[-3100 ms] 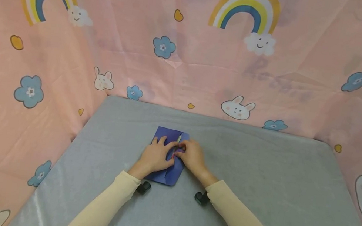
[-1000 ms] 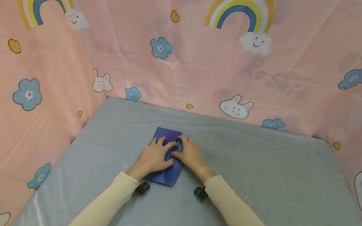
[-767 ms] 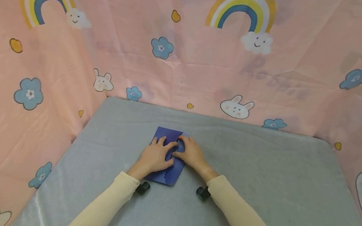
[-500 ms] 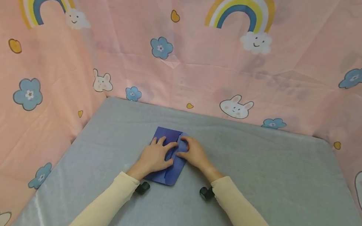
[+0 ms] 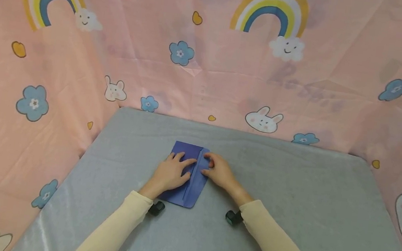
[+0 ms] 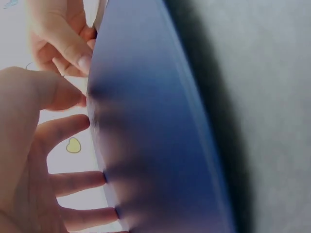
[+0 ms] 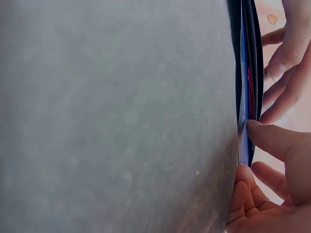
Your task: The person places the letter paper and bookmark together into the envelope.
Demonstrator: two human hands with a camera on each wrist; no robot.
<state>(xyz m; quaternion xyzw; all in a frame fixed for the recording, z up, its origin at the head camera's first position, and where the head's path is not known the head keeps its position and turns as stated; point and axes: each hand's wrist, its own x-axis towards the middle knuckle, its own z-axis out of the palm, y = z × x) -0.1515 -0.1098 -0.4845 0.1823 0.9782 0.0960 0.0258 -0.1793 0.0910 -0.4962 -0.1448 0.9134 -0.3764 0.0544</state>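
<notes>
A blue envelope (image 5: 179, 199) lies on the table, its lighter flap (image 5: 193, 191) spread out to the right. My left hand (image 5: 169, 173) rests on the envelope's body with fingers spread; in the left wrist view its fingertips (image 6: 97, 179) press on the paper. My right hand (image 5: 222, 174) is at the flap, thumb and forefinger apart on it. The right wrist view shows the thumb (image 7: 262, 133) touching the envelope at its edge, other fingers curled low by the table. A thin red strip (image 7: 250, 82) shows between the envelope's layers.
Grey cloth covers the table (image 5: 289, 202). A pink printed curtain (image 5: 220, 86) hangs behind it and along the left and right sides. A dark wrist camera (image 5: 234, 218) sits under the right sleeve, another (image 5: 157, 208) under the left.
A small colourful item lay at the envelope's opening under the right hand; it no longer shows in the head view. The right hand has moved right, onto the flap. The left hand has stayed nearly still.
</notes>
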